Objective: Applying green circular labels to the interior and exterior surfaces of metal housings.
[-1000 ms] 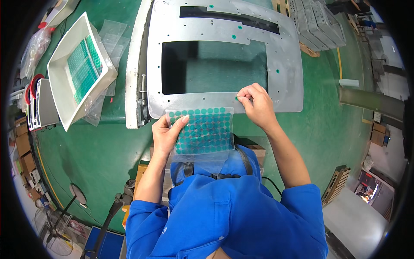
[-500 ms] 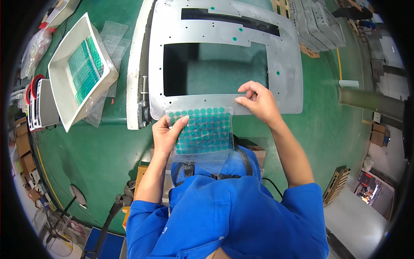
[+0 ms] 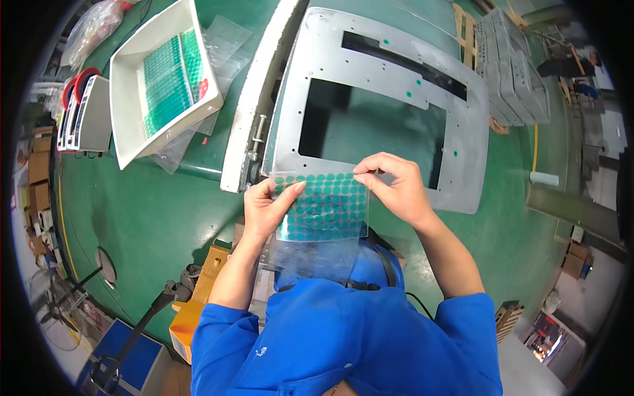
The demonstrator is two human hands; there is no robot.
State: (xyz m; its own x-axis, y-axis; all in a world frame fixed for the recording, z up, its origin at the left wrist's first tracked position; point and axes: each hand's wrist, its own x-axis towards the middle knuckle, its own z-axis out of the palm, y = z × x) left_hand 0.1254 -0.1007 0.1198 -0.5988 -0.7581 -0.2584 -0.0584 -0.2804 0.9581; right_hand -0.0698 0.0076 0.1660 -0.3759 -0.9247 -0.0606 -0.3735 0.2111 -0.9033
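Observation:
My left hand [image 3: 269, 210] grips a clear sheet of green round stickers [image 3: 323, 208] by its left edge, thumb on top. The sheet hangs in front of my body, its far edge close to the near edge of a grey metal panel [image 3: 284, 148]. My right hand [image 3: 399, 188] pinches the far right corner of the sheet between thumb and forefinger; whether a single sticker is also between them I cannot tell. The panel has a large rectangular opening, a long narrow slot and small holes. Several green dots [image 3: 409, 94] sit on its face.
To the left, a white tray [image 3: 119, 135] holds more green sticker sheets, with clear plastic sheets [image 3: 228, 43] beside it. A white beam [image 3: 264, 79] runs along the panel's left. Stacked grey metal parts [image 3: 505, 72] stand at the far right. A yellow object [image 3: 201, 290] is by my left elbow.
My right hand has come left and down onto the sheet's corner, where it was apart from it before. The view has turned, so panel and tray appear shifted right.

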